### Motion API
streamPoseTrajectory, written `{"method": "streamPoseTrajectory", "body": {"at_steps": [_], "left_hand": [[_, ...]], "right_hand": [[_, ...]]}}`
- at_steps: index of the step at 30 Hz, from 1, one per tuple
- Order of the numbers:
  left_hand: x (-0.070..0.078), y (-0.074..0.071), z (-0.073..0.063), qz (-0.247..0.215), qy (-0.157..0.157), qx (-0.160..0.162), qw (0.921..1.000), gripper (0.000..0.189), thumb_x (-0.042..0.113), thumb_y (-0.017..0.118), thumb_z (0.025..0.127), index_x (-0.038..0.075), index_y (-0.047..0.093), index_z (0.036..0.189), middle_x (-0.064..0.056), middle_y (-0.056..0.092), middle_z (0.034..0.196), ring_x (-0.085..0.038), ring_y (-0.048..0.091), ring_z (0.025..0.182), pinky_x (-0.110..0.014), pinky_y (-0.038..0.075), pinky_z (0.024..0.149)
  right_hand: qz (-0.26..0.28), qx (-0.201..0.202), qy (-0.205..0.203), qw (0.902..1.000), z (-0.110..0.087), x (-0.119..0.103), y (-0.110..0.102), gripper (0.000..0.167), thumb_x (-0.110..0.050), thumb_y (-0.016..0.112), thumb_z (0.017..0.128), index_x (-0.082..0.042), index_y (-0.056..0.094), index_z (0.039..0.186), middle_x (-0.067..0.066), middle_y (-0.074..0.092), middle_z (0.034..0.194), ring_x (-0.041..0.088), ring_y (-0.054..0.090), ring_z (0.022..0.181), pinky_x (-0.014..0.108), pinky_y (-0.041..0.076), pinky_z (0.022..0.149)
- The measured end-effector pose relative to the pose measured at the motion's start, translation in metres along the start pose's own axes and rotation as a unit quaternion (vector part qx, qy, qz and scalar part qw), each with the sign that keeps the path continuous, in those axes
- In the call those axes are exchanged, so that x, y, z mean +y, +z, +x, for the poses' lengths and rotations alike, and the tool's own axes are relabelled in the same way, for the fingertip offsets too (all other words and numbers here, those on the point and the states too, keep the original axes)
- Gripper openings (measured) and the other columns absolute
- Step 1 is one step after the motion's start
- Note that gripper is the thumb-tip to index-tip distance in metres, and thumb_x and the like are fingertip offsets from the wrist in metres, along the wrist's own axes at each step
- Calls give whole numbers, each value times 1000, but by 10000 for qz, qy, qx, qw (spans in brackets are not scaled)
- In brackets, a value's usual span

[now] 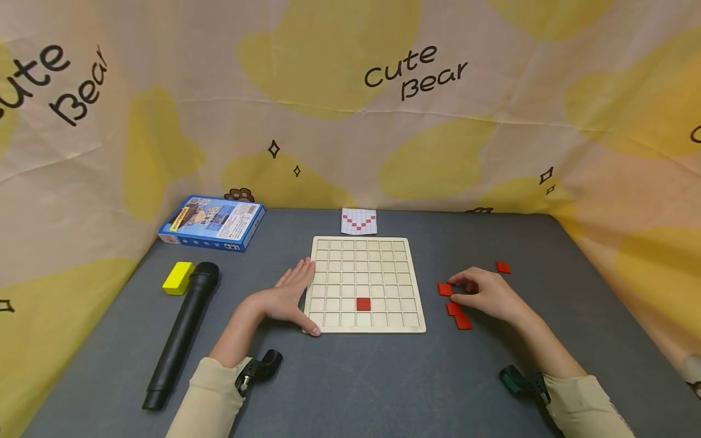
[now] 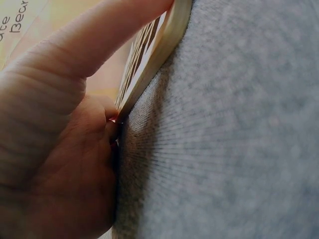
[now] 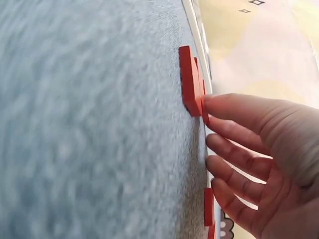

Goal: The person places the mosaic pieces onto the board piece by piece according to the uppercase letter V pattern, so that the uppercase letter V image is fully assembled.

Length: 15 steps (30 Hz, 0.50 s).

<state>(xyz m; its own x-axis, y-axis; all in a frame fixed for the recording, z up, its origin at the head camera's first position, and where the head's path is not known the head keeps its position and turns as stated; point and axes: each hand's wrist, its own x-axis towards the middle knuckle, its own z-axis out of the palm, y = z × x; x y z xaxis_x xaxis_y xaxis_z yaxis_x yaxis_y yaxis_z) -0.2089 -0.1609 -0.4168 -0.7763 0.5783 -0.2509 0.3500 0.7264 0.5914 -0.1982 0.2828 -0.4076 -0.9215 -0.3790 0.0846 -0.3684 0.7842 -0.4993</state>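
Note:
A pale square grid board (image 1: 364, 267) lies on the grey table with one red tile (image 1: 363, 304) in a cell toward its near side. My left hand (image 1: 286, 298) rests against the board's left edge, fingers extended and thumb on the near left corner; the left wrist view shows the thumb (image 2: 114, 35) on the rim. To the right, my right hand (image 1: 490, 294) has thumb and index fingertips close beside another red tile (image 1: 445, 289). Whether they grip it is unclear. Two overlapping red tiles (image 1: 462, 322) lie nearer me, and one red tile (image 1: 503, 267) beyond the hand.
Behind the board stands a small card (image 1: 358, 221) with a red V pattern on a grid. At the left are a blue box (image 1: 213, 222), a yellow block (image 1: 177, 278) and a black microphone-shaped object (image 1: 181, 337). A patterned cloth (image 1: 328, 79) hangs around the table.

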Motion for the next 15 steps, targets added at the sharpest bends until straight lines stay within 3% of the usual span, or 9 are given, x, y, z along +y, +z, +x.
{"method": "streamPoseTrajectory", "body": {"at_steps": [15], "left_hand": [[-3, 1, 1, -59, -7, -18, 10000, 138, 53, 85, 67, -4, -7, 153, -21, -15, 159, -32, -14, 146, -52, -3, 114]], "right_hand": [[-11, 285, 123, 9995, 7, 0, 10, 25, -27, 80, 83, -13, 73, 102, -3, 62, 88, 14, 53, 77, 30, 45, 66]]}}
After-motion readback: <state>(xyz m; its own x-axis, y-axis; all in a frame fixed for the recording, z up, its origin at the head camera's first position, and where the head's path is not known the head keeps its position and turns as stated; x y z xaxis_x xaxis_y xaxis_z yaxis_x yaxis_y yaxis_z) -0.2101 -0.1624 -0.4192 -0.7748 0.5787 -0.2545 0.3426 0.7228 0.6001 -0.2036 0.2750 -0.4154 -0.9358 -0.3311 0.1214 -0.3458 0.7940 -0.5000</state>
